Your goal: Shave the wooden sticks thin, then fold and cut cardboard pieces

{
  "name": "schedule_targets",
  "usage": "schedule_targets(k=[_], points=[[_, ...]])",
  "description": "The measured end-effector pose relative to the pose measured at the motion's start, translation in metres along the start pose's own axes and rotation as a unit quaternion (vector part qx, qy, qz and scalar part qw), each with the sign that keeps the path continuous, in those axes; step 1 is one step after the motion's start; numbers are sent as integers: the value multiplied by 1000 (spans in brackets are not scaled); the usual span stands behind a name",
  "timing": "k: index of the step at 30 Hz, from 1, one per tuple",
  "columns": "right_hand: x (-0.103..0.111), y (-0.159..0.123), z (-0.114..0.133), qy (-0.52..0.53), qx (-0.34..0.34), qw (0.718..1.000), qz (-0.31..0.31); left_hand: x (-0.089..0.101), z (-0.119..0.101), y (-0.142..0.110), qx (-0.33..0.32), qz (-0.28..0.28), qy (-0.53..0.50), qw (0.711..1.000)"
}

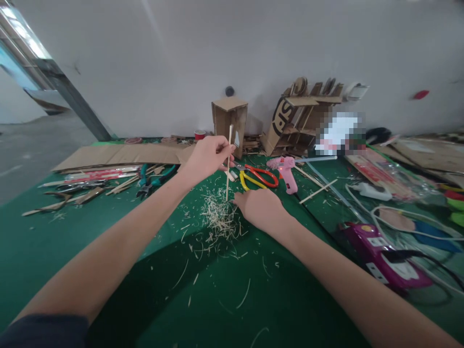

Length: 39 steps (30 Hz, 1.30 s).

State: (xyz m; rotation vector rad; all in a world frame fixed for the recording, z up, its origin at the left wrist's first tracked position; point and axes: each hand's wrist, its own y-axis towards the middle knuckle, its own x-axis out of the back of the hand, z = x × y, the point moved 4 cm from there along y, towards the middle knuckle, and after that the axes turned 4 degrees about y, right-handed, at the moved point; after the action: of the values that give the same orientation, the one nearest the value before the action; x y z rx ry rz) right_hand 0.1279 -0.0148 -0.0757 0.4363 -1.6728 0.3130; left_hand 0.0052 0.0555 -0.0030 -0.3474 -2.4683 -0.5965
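Between the fingertips of my left hand [213,154] a thin wooden stick [228,181] is pinched, standing nearly upright. Its lower end points down at a pile of pale wood shavings [219,215] on the green table. My right hand [261,205] is closed beside that lower end, just right of the pile. Whatever its fingers hold, if anything, is hidden. Just behind my right hand lie red [266,178] and yellow scissor handles [250,180]; I cannot tell whether they belong to one pair. A pink glue gun [287,171] stands to the right with a clear glue stick at its back.
Teal-handled pliers [147,181] and loose sticks lie at the left before a flat cardboard strip [119,155]. Cardboard boxes [229,104] stand against the wall. A purple power unit [384,256] with cables sits at the right. Loose shavings are scattered across the green tabletop [174,309].
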Motion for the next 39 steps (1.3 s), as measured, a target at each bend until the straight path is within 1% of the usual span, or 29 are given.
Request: schedule_targets(k=[3,9,11,13,16,20,23,27,29,32,34,36,39], points=[[4,-4,-5,-1,2,1000,-28,0,0,0,7,-1,-4,1000],[14,0,-11,-22,-38,984,-174,-1,-3,-1,-6,1,-8,1000],[14,2,-12,-29,-46,979,-198,-1,-5,-2,-8,0,-11,1000],[13,4,-13,-31,-48,977,-207,-2,-5,-2,-8,-1,-13,1000],[13,5,-14,-29,-54,978,-199,-3,-5,-1,-8,10,-21,1000],[12,8,-16,-16,-76,982,-170,-3,-3,0,-11,15,-26,1000],[6,8,-15,-7,-77,986,-147,-2,-2,0,-13,12,-22,1000],[-10,8,-11,6,-41,996,-82,-2,-2,-1,-11,11,-15,1000],[-14,7,-7,7,-14,998,-55,-2,-2,-1,-11,11,-16,1000],[-13,7,-2,3,20,999,-25,-2,-4,-1,-12,12,-20,1000],[-9,7,1,-3,20,1000,-8,-2,-5,-2,-15,12,-23,1000],[-6,7,2,-12,18,1000,-3,-1,-5,-3,-16,9,-26,999],[-1,4,1,-23,28,999,-35,0,-3,-3,-8,6,-24,1000]])
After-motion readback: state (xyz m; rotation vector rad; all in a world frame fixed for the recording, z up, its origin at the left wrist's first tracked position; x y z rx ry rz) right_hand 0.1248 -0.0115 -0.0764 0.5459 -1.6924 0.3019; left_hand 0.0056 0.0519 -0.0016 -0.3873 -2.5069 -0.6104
